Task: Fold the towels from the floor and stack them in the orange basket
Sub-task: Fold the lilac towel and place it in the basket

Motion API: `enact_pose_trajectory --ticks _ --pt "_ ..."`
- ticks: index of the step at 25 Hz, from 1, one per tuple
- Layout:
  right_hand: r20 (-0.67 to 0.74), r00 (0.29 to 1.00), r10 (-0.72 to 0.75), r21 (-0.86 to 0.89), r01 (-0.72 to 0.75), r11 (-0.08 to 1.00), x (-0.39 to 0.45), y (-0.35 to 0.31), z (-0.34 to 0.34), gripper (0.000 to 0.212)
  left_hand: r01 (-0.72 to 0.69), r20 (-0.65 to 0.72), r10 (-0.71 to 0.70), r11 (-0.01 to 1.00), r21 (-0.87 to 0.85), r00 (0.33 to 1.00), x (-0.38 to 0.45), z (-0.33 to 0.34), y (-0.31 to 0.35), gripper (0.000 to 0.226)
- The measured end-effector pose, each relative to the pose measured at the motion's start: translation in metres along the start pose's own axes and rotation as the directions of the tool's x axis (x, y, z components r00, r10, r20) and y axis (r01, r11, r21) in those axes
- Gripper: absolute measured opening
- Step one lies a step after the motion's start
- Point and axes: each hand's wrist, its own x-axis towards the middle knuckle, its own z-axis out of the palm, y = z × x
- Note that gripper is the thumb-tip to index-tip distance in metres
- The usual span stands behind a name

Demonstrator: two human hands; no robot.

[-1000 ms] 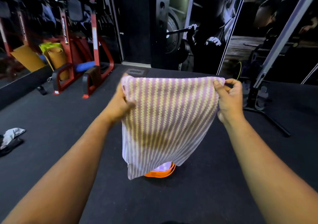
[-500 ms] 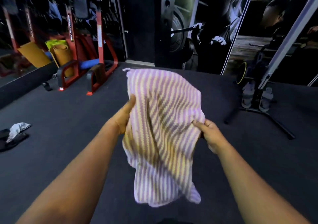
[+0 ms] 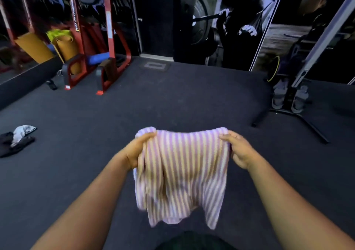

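Centrally, item one: striped towel (image 3: 184, 173), purple and pale yellow, held up in the air in front of the person, doubled over so that its top fold runs level between the two hands and its loose lower edges hang unevenly, blurred at the bottom. Left hand (image 3: 137, 151): fingers curled round the towel's upper left corner, bunching the cloth there. Right hand (image 3: 239, 151): thumb on top and fingers curled under the upper right corner, pinching it. Both forearms reach forward, with the towel stretched between them. Orange basket: not visible in this view. Surroundings: dark floor (image 3: 172, 100) open ahead of the towel and to either side of the arms. Left edge: a crumpled white and dark cloth pile (image 3: 17, 138) lying on the floor, well apart from the hands. Far left: red rack (image 3: 107, 44) with rolled mats (image 3: 67, 50) behind it. Far right: black stand legs (image 3: 299, 119) spreading over the floor. Rear boundary: dark wall with a large printed mural (image 3: 240, 25).
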Motion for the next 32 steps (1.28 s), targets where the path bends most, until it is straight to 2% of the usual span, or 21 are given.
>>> enact_pose_trajectory --ticks 1,3,5,6,7,9,12,14,15,17,19,21,23,25,27,29,30,32 --pt "-0.096 0.995 0.0 0.105 0.01 0.994 0.0 0.0 0.004 0.011 -0.032 0.014 0.033 0.995 -0.091 0.999 0.001 -0.006 0.008 0.039" --pt "-0.167 0.986 -0.016 0.161 0.043 0.986 -0.001 -0.007 0.01 0.014 0.029 0.098 -0.012 0.984 -0.175 0.995 -0.002 -0.011 0.017 0.055" --pt "-0.122 0.991 -0.056 0.099 0.068 0.993 -0.003 -0.014 0.015 0.009 0.061 0.157 -0.068 0.997 0.048 0.985 -0.006 -0.005 0.008 0.058" --pt "-0.085 0.992 -0.092 0.073 0.098 0.992 -0.004 -0.018 0.015 0.012 0.028 0.146 -0.05 0.988 0.15 0.988 -0.007 0.001 0.004 0.05" --pt "-0.059 0.99 -0.125 0.066 0.129 0.99 -0.005 -0.022 0.013 0.016 -0.028 0.102 0.009 0.983 0.182 0.995 -0.007 0.006 0.005 0.038" --pt "-0.069 0.977 -0.2 0.069 0.205 0.976 -0.007 -0.032 0.008 0.019 -0.093 -0.036 0.097 0.992 0.085 0.995 -0.003 0.012 0.016 0.024" --pt "-0.131 0.948 -0.291 0.062 0.3 0.952 -0.006 -0.044 0.009 0.022 -0.116 -0.171 0.128 0.99 0.079 0.977 0.004 0.013 0.028 0.026" --pt "-0.235 0.919 -0.317 0.104 0.348 0.932 -0.005 -0.045 0.01 0.021 -0.112 -0.257 0.134 0.989 0.099 0.957 0.009 0.011 0.029 0.026" --pt "-0.29 0.904 -0.312 0.132 0.361 0.923 -0.004 -0.046 0.01 0.021 -0.106 -0.273 0.117 0.993 0.054 0.955 0.01 0.01 0.031 0.027" --pt "-0.328 0.897 -0.296 0.163 0.362 0.918 -0.006 -0.049 0.008 0.022 -0.083 -0.194 0.063 0.992 -0.096 0.979 0.009 0.01 0.039 0.027" --pt "-0.329 0.892 -0.309 0.15 0.373 0.916 -0.006 -0.055 0.006 0.025 -0.033 -0.03 0.028 0.982 -0.184 0.999 0.005 0.012 0.041 0.03" --pt "-0.363 0.875 -0.319 0.093 0.375 0.922 -0.002 -0.059 -0.001 0.028 0.028 0.065 -0.022 0.995 -0.091 0.998 0.002 0.012 0.032 0.037" --pt "-0.381 0.867 -0.32 -0.041 0.33 0.943 0.002 -0.06 -0.014 0.029 0.027 0.01 -0.029 0.991 0.128 1.0 0.009 0.008 0.029 0.053" --pt "-0.361 0.872 -0.331 -0.183 0.282 0.942 0.004 -0.059 -0.024 0.026 -0.047 -0.113 0.084 0.952 0.302 0.99 0.023 0.006 0.036 0.081" --pt "-0.305 0.886 -0.349 -0.184 0.305 0.934 0.007 -0.059 -0.03 0.025 -0.167 -0.202 0.258 0.909 0.382 0.945 0.034 0.01 0.05 0.102" --pt "-0.179 0.922 -0.345 -0.15 0.321 0.935 0.007 -0.064 -0.034 0.043 -0.237 -0.248 0.356 0.883 0.404 0.901 0.039 0.015 0.063 0.096" --pt "-0.108 0.933 -0.343 -0.202 0.317 0.927 0.006 -0.069 -0.037 0.054 -0.251 -0.254 0.381 0.869 0.426 0.889 0.04 0.015 0.068 0.087" --pt "-0.038 0.931 -0.362 -0.483 0.3 0.823 0.003 -0.078 -0.039 0.064 -0.248 -0.235 0.403 0.833 0.495 0.884 0.04 0.009 0.079 0.073"
